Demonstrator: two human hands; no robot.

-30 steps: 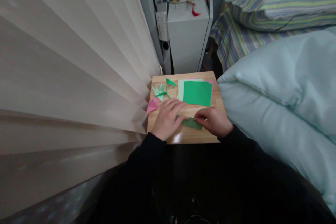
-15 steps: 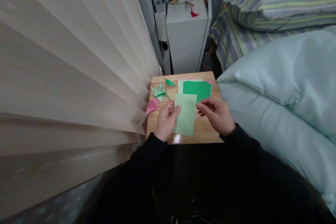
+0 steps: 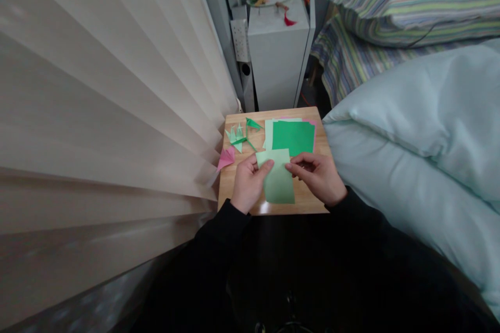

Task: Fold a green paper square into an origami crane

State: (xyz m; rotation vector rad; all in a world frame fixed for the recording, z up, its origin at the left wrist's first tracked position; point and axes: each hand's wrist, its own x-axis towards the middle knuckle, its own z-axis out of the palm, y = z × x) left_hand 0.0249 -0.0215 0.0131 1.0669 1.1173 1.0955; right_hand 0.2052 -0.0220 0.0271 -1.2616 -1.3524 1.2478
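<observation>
A pale green sheet of paper (image 3: 277, 179) is held above the front part of the wooden table (image 3: 232, 187). My left hand (image 3: 250, 179) pinches its left edge, thumb on top and fingers behind. On the opposite edge, my right hand (image 3: 317, 173) grips the sheet between thumb and forefinger. Just behind lies a stack of paper with a dark green sheet (image 3: 294, 137) on top; pale green and pink edges stick out. To the left are folded pieces: a pink one (image 3: 226, 158), a pale green one (image 3: 235, 133) and a dark green one (image 3: 253, 124).
A pleated curtain (image 3: 117, 88) hangs close along the table's left side. Beyond the table stands a white cabinet (image 3: 277, 62) with small items on top. On the right, a bed carries a pale blue quilt (image 3: 414, 109) and a striped pillow (image 3: 422, 2).
My right hand has moved left and taken hold of the sheet's right edge. The sheet has come slightly nearer and its tilt has changed. My left hand keeps its hold.
</observation>
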